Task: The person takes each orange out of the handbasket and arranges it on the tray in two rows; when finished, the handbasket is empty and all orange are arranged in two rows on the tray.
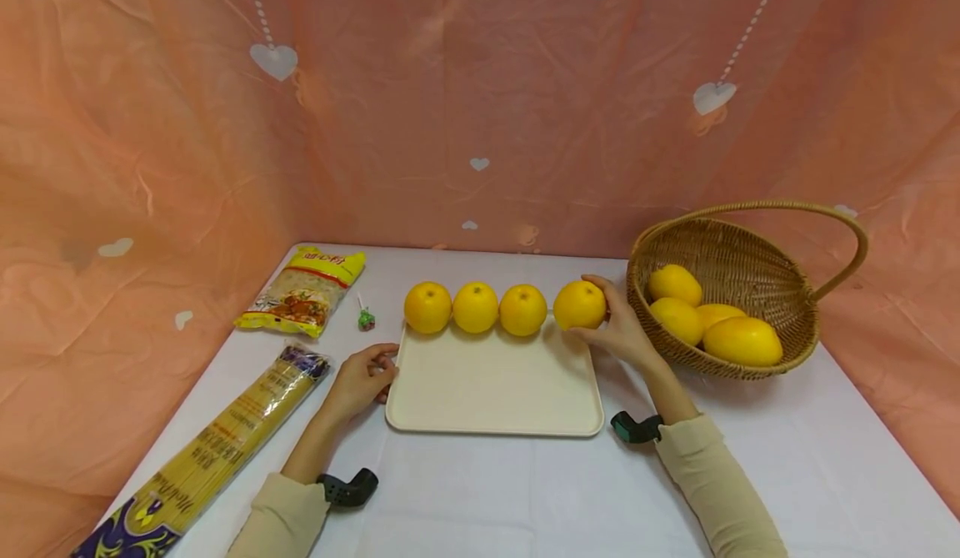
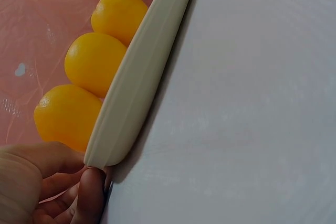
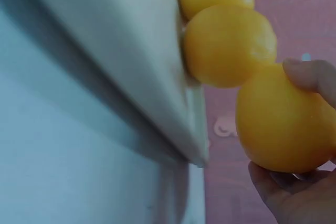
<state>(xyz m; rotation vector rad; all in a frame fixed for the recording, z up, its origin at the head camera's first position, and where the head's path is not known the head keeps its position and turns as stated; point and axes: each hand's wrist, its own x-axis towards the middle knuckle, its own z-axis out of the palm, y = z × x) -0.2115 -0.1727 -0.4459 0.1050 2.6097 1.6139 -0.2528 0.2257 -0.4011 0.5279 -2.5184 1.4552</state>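
Observation:
A cream rectangular tray (image 1: 495, 387) lies on the white table. Along its far edge stand three oranges in a row: a left one (image 1: 428, 308), a middle one (image 1: 476, 307) and a right one (image 1: 523, 310). My right hand (image 1: 621, 324) grips a fourth orange (image 1: 581, 305) between thumb and fingers at the tray's far right corner. In the right wrist view this orange (image 3: 286, 121) hangs beside the row, its far side hidden by the fingers. My left hand (image 1: 362, 381) pinches the tray's left rim, thumb and curled fingers at the edge (image 2: 100, 156).
At the right a wicker basket (image 1: 757, 266) with a tall handle holds several yellow fruits (image 1: 742, 341). On the left lie a yellow food bag (image 1: 303, 291), a long pack of noodles (image 1: 217, 449) and a small green-wrapped lollipop (image 1: 366, 319). A pink curtain (image 1: 480, 91) hangs behind.

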